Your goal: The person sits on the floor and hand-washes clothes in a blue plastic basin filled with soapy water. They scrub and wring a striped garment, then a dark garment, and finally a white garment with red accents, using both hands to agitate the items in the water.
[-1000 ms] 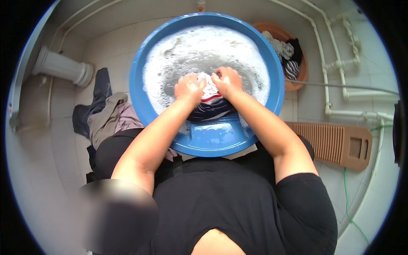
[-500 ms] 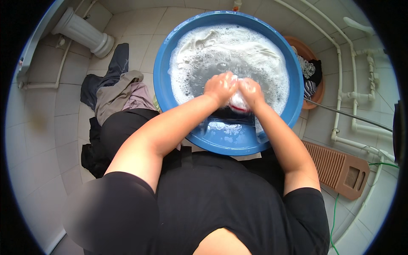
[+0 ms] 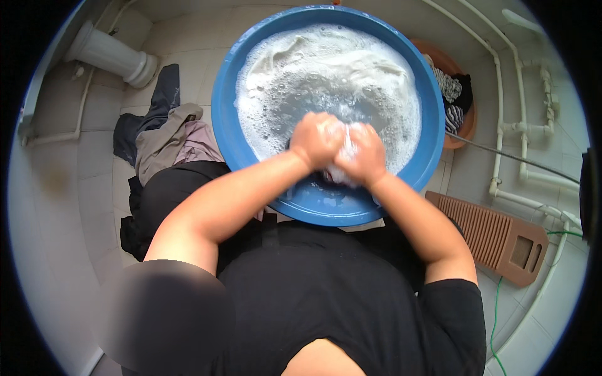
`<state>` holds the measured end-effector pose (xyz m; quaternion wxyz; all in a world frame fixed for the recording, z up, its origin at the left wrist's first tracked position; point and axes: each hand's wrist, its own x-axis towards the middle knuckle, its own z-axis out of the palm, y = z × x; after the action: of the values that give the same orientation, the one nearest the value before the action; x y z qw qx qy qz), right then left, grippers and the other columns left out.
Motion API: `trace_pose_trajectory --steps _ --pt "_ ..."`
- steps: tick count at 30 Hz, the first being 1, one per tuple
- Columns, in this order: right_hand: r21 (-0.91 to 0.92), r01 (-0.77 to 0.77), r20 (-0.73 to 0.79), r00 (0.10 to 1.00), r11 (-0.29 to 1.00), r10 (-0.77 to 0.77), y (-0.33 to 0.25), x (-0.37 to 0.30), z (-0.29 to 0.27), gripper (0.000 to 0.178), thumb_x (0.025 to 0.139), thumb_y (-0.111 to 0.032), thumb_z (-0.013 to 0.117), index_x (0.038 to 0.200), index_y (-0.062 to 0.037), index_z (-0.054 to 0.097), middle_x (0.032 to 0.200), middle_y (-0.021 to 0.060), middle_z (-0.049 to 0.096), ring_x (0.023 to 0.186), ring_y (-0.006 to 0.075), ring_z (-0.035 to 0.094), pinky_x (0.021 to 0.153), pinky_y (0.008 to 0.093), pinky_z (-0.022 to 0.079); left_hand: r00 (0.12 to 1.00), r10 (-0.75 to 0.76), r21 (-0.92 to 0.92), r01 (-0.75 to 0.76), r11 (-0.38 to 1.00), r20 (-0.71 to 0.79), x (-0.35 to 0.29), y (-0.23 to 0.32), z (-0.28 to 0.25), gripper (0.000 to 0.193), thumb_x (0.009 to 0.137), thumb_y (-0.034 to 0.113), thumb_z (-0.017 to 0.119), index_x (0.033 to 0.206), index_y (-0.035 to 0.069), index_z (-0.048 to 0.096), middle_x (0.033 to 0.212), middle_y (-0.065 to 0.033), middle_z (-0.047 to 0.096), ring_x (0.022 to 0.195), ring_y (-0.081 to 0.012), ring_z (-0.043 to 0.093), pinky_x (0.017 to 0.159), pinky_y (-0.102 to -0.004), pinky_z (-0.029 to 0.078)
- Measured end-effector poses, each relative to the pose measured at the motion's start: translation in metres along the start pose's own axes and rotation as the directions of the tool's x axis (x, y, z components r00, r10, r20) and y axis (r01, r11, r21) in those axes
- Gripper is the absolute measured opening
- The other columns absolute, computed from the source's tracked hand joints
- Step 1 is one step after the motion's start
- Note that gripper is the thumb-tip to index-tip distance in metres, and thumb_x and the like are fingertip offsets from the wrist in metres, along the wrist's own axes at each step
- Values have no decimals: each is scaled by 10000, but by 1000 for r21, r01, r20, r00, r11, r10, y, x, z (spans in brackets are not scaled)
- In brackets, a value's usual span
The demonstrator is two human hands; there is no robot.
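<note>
Both fists meet over the near half of a large blue basin of sudsy water. My left hand is closed on a wet, soapy cloth, and my right hand grips the same cloth close beside it. White lather covers the bit between the fists; a dark and reddish part shows below. Most of the cloth is hidden by hands and foam, so its kind cannot be made out. Farther back in the basin, pale fabric lies soaking under thick suds.
An orange-brown tub with striped and dark clothes stands behind the basin's right side. A brown washboard lies at the right, near white wall pipes and a green cord. Clothes are heaped on the tiles at left.
My hands have pulled slightly nearer to me with the cloth, and the right fist has turned over more of it. The view has shifted a little.
</note>
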<state>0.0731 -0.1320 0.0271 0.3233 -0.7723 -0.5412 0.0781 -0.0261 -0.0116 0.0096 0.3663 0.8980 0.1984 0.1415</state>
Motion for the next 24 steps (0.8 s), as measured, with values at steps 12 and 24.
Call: trace_pose_trajectory --steps 12,24 --pt "167 -329 121 942 929 312 -9 -8 -17 589 598 -468 721 978 -33 608 1384 247 296 1282 423 275 1033 523 243 994 -85 -175 72 982 -68 -18 -3 -4 423 832 352 564 1050 -10 574 1192 -261 484 1218 -405 368 1000 -449 308" --pt "76 -485 264 853 871 451 22 54 1 546 720 -554 517 1001 -100 636 1154 146 545 1090 299 495 916 434 385 956 -287 -65 283 957 -59 39 -29 6 377 847 378 401 913 95 642 906 -161 620 909 -380 538 804 -426 416"
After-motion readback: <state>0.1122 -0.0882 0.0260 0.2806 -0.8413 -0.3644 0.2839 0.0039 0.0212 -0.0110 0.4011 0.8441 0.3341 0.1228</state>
